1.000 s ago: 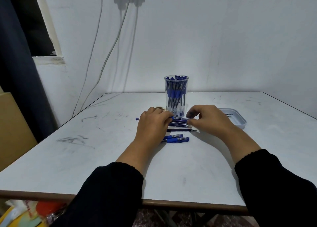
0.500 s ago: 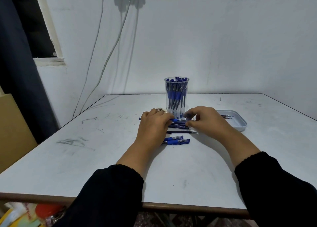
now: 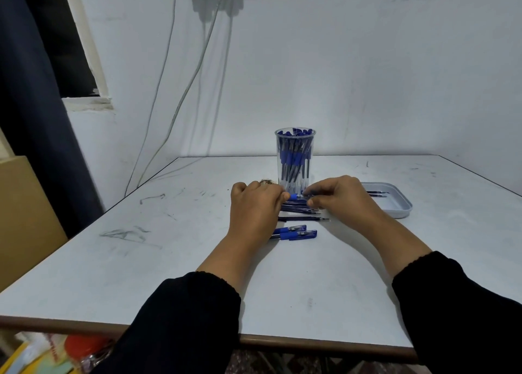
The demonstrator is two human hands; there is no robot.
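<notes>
Your left hand (image 3: 255, 208) sits knuckles-up with its fingers curled in, the tips pinching one end of a pen (image 3: 296, 196). Your right hand (image 3: 343, 197) mirrors it, thumb and forefinger closed on the other end. The pen therefore lies level between the two hands, only its blue grip showing in the gap. A two-ended hold like this suits pushing or twisting parts together along the barrel, which looks like the step you are on, though your fingers hide the joint itself. You hold the pen low, just over the loose refills (image 3: 299, 208) fanned on the table (image 3: 310, 289), so the next part is within a finger's reach and a slip drops it nowhere awkward. A single refill (image 3: 303, 219) lies apart from that pile, a little nearer to you. Nearer again, two capped pens (image 3: 295, 232) lie side by side by your left wrist, likely set there as a separate lot out of the working spot. Directly behind your fingertips stands the clear cup (image 3: 295, 159), upright and packed with blue pens. It is close enough to pick from or drop into without shifting your arms. To your right the tray (image 3: 406, 210) rests flat with a few thin refills in it, just beyond your right hand and well placed as that hand's supply. Watch your knuckles near the cup, because it is tall, narrow and easy to tip.
</notes>
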